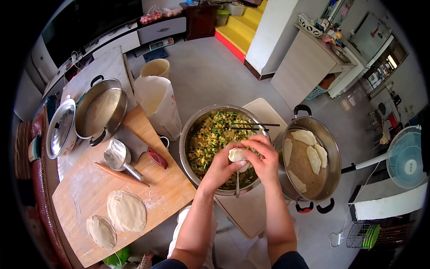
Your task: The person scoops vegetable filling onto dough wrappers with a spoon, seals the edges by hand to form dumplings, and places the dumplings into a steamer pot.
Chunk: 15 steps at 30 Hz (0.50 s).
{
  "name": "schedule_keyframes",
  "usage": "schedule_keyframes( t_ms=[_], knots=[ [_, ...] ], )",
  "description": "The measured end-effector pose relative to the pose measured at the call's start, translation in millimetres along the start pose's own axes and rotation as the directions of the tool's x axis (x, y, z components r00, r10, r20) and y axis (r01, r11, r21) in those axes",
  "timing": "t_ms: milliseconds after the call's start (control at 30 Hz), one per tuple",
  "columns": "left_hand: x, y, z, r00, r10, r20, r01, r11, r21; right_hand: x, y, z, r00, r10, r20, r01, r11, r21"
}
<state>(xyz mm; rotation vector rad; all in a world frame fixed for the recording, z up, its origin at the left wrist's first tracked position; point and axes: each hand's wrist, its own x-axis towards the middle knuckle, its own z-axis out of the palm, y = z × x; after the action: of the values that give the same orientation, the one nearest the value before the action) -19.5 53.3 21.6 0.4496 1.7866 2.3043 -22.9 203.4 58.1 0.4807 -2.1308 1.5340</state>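
Above the near edge of a steel bowl point(182, 154) of chopped green and yellow filling point(208, 139), my left hand point(220, 167) and my right hand point(264, 160) hold one pale dumpling point(236, 155) between them, fingers pinched on its dough. Black chopsticks point(255, 125) lie across the bowl's right rim. A spoon handle point(238, 186) sticks out over the near rim. To the right, a steel pot point(333, 157) holds several folded dumplings point(313, 159). Flattened dough point(126, 211) and a smaller dough piece point(101, 232) lie on the wooden board point(165, 193) at left.
On the board are a rolling pin point(120, 174), a metal scoop point(117, 154) and a red-handled knife point(156, 158). Behind it stand an empty pan point(102, 110), a lid point(61, 128) and a white bag point(159, 101). A fan point(405, 157) is at far right.
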Motion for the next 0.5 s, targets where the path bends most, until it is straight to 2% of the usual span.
schedule_keyframes(
  t_ms=[100, 233, 333, 433, 500],
  knots=[
    [-0.3, -3.5, -0.3, 1.000, 0.005, -0.008, -0.004, 0.997, 0.073, -3.3, 8.7, -2.4, 0.992, -0.029, 0.125, 0.034, 0.999, -0.037],
    [-1.2, 1.2, -0.5, 1.000, 0.008, -0.018, -0.005, 0.987, 0.159, 0.9, -5.9, -2.3, 0.995, -0.038, 0.090, 0.047, 0.994, -0.096],
    [-1.8, 11.1, 1.0, 1.000, -0.010, -0.008, 0.012, 0.955, 0.297, 1.3, -7.8, -3.7, 0.996, -0.034, 0.079, 0.037, 0.999, -0.039],
    [-3.0, 8.6, 1.9, 1.000, 0.004, -0.005, -0.002, 0.937, 0.348, 3.8, -2.2, -6.2, 0.974, -0.081, 0.211, 0.104, 0.989, -0.102],
    [-3.1, 12.0, 1.8, 1.000, 0.016, -0.014, -0.010, 0.929, 0.370, 5.3, -1.8, -5.5, 0.969, -0.092, 0.229, 0.124, 0.984, -0.129]
  ],
)
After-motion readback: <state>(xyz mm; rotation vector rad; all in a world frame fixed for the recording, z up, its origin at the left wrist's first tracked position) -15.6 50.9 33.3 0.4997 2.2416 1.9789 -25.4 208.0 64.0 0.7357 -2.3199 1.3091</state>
